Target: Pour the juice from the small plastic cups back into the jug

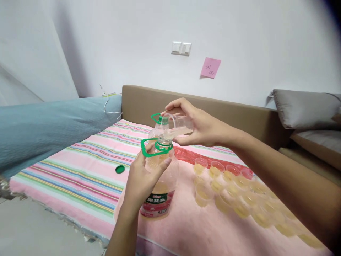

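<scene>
Head view, near stuff 1st: what's the L hand [142, 174] doing?

– Its fingers are grasping the open btl [166, 179] at the shoulder; it's standing upright on pink cloth [186, 227], holding yellowish liq. low down.

– And the R hand [198, 122]?

– Fingers are gripping a clear cup [178, 126], tipping it at the btl's mouth. Best be keeping rim over neck, tilting slowly, w/ L steadying.

– Others?

– Rows of cups [204, 195] are holding yellow liq. to the right; a capped btl [153, 133] is standing behind.
</scene>
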`<state>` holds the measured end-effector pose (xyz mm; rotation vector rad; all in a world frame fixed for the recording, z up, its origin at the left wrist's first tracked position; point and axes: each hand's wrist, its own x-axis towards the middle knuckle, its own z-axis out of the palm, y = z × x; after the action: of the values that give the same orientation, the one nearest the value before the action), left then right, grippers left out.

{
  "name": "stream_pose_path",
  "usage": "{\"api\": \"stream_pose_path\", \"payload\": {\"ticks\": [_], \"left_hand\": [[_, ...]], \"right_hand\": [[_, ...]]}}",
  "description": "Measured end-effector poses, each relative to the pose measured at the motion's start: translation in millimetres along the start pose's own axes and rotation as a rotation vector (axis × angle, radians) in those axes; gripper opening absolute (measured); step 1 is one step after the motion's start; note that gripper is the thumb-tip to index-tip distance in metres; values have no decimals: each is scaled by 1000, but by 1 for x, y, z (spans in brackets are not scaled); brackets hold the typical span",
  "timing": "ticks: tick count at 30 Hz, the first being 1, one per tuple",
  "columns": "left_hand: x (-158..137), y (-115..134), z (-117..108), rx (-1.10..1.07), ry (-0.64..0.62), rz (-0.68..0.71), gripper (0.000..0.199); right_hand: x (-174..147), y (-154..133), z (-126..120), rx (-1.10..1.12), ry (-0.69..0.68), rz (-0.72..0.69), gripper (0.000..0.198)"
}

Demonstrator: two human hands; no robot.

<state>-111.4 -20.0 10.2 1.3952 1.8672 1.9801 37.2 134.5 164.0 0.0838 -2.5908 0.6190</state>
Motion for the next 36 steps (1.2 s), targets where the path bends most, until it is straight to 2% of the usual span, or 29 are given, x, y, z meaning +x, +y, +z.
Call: {"api": "stream_pose_path", "payload": {"ticks": [12, 20, 29, 36], "left_hand": [[1, 0, -1, -71, -49, 46, 52], [0, 0, 0, -55, -38, 25, 56], [2, 2, 0, -48, -58, 35, 53], [0, 1, -1, -31, -47, 1, 59]], "right_hand": [[5, -4, -2, -48, -19, -42, 70], [7, -4, -6, -51, -38, -55, 74], [11, -19, -16, -114, -111, 0, 70], [17, -25, -20, -155, -134, 19, 72]]}}
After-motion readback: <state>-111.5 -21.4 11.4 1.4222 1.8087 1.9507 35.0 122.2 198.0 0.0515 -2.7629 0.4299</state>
